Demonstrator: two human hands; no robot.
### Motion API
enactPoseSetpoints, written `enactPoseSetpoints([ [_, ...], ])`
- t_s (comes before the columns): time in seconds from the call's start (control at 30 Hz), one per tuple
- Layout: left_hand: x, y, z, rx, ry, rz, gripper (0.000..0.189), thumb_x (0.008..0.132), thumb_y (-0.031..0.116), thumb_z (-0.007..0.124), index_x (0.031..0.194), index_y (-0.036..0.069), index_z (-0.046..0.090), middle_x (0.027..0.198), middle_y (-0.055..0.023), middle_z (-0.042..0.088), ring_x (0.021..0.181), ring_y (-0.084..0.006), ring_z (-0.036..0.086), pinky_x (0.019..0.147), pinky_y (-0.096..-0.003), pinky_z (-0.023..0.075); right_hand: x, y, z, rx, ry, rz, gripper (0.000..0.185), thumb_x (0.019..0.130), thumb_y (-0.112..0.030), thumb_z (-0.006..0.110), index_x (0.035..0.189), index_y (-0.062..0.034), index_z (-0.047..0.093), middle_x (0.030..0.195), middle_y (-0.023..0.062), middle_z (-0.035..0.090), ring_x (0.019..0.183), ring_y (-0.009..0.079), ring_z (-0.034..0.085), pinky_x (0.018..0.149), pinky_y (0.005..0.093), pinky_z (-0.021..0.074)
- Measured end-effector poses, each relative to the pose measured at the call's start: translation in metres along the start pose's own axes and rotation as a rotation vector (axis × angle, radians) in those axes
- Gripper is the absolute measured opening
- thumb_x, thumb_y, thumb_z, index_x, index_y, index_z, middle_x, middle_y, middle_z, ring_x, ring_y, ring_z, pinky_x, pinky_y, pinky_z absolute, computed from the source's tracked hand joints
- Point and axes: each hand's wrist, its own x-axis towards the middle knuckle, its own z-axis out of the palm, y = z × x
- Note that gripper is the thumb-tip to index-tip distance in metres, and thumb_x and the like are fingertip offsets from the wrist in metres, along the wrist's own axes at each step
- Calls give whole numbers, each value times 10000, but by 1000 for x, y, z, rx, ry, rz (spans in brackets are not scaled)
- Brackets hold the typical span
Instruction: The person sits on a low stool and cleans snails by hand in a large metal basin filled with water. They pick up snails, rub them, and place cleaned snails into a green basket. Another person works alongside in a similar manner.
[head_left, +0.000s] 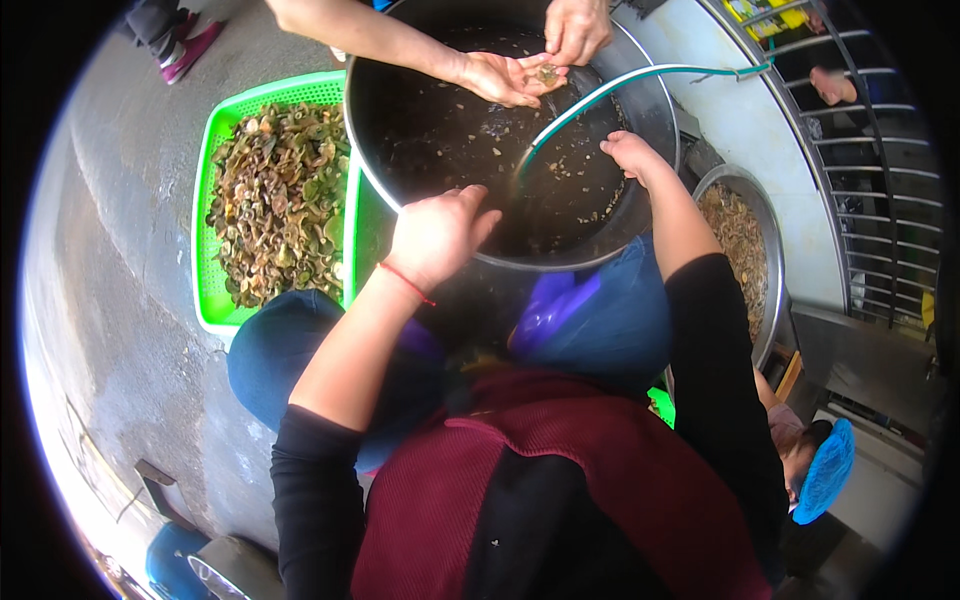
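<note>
A large round metal pot in front of me holds dark, murky water with small pale bits floating on it. My left hand, a red string around its wrist, hangs over the near left rim, thumb and fingers apart and nothing visible in it. On the right, my right hand reaches over the water with fingers drawn together; whether they pinch something is not visible. Between my hands, the end of a green and white hose dips into the water. Brown mushrooms fill a green plastic basket left of the pot.
Across the pot, another person's open palm holds a small piece, touched by that person's other hand. A metal basin of brown pieces stands right, below metal railings. Someone wearing a blue hair cover is behind right.
</note>
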Motion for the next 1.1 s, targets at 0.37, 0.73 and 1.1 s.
enactPoseSetpoints([
  [0.37,8,-3,8,62,84,87,226,858,251,660,1025,98,661,881,-90,692,732,-299,675,660,-385,539,36,-3,63,52,-180,-71,550,945,-499,515,1328,-106,553,1215,147,611,967,280,607,752,454,527],
  [0.73,7,-6,12,52,139,114,217,838,226,669,1016,102,670,855,-73,694,746,-264,683,684,-361,539,-14,-59,167,47,-703,-280,210,830,-242,608,909,-61,679,801,61,658,655,187,633,561,323,528],
  [1.1,8,-4,9,61,129,103,212,838,225,666,1007,97,673,845,-78,692,732,-271,680,674,-363,541,-33,-51,184,-267,-910,-422,259,889,-230,574,1041,-38,657,947,126,668,819,240,649,690,378,540],
])
